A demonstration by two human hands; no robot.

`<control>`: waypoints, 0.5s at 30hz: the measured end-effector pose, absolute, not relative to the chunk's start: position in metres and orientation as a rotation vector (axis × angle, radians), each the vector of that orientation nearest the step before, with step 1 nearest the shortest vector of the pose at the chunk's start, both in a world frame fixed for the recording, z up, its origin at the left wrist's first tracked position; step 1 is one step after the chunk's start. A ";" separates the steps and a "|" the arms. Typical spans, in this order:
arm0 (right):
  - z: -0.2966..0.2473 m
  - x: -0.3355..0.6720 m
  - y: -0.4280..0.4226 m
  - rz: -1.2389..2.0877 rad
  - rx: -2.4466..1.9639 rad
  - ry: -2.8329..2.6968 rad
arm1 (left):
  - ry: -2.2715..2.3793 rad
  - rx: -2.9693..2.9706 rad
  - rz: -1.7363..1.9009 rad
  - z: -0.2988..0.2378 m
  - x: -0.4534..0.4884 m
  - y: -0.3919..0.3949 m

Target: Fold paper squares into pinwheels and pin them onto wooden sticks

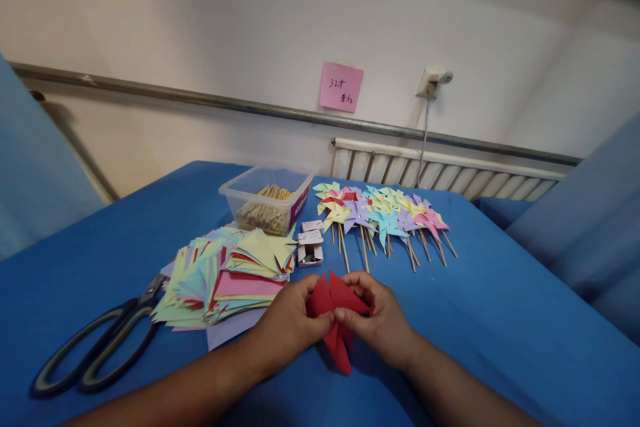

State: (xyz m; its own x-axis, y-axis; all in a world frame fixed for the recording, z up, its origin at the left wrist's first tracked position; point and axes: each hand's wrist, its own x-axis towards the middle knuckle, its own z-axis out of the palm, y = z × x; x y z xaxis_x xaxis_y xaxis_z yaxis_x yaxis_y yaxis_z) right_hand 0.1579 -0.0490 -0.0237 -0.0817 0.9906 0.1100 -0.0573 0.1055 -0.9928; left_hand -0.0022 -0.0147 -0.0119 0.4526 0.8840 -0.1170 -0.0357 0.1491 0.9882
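Note:
A red paper piece (337,347), slit from its edges and partly folded, is held between my two hands above the blue table. My left hand (295,310) pinches its left side, thumb on the front. On the right side, my right hand (377,313) grips it with the thumb pressed near the middle and the fingers curled behind. Both thumbs nearly meet at the centre. Just left of my hands lies a heap of coloured paper sheets (250,285). Beyond them stand small boxes (311,239), the nearest one open with small metal bits inside.
Large black-handled scissors (107,340) lie at the left, tips against the paper heap. A clear plastic box (240,195) holds many thin wooden sticks (270,208). Finished paper pinwheels (385,223) on sticks lie at the back right. Behind are a wall rail (240,104) and a radiator (380,165).

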 end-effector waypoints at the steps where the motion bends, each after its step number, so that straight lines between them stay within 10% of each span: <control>1: -0.023 0.157 -0.049 1.210 -1.056 -1.273 | 0.878 1.268 0.801 -0.010 -0.002 -0.015; 15: -0.028 0.159 -0.044 1.092 -1.027 -0.821 | 0.730 0.695 0.743 -0.002 0.002 -0.022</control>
